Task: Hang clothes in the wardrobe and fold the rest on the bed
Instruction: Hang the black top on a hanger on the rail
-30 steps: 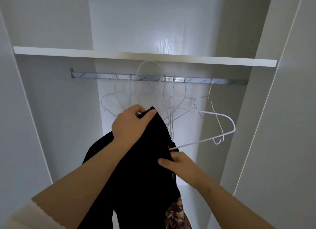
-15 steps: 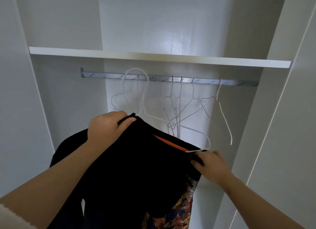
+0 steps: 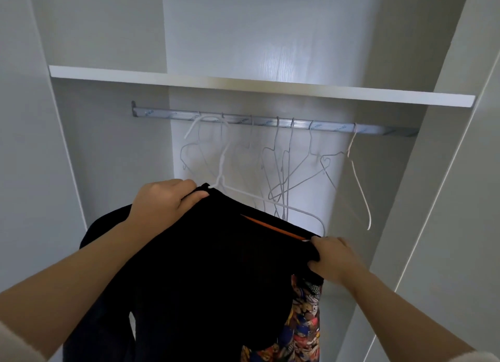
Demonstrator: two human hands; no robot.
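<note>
The soft black garment (image 3: 216, 267) is up at the wardrobe, held in front of the silver metal rail (image 3: 270, 122) and below the white shelf board (image 3: 243, 84). It is threaded on a thin white wire hanger (image 3: 221, 169), whose neck rises from the collar beside the left hand (image 3: 167, 202). That hand's grip is curled over the collar edge at the base of the neck, pinching cloth there. The right hand (image 3: 335, 261) pinches the black cloth at the far tip of the hanger, with its fingers folded under the shoulder edge. Between the hands one bare wire arm shows above the cloth, next to a thin orange trim (image 3: 270, 226) — so I judge the right shoulder is not seated yet.

To do this well, draw that shoulder up and over the wire tip until no bare wire shows, while the left grip steadies the neck so the hanger cannot twist. The hook lies across the rail in this view. Whether it is actually over the rail I cannot tell, so check before letting go. Aim for the stretch of rail to the left of the bunch of empty grey wire hangers (image 3: 284, 172) — they cross one another and would likely snag. A multicoloured patterned cloth (image 3: 300, 329) hangs under the black one near the right wrist, so mind it does not slide off as the weight shifts.
</note>
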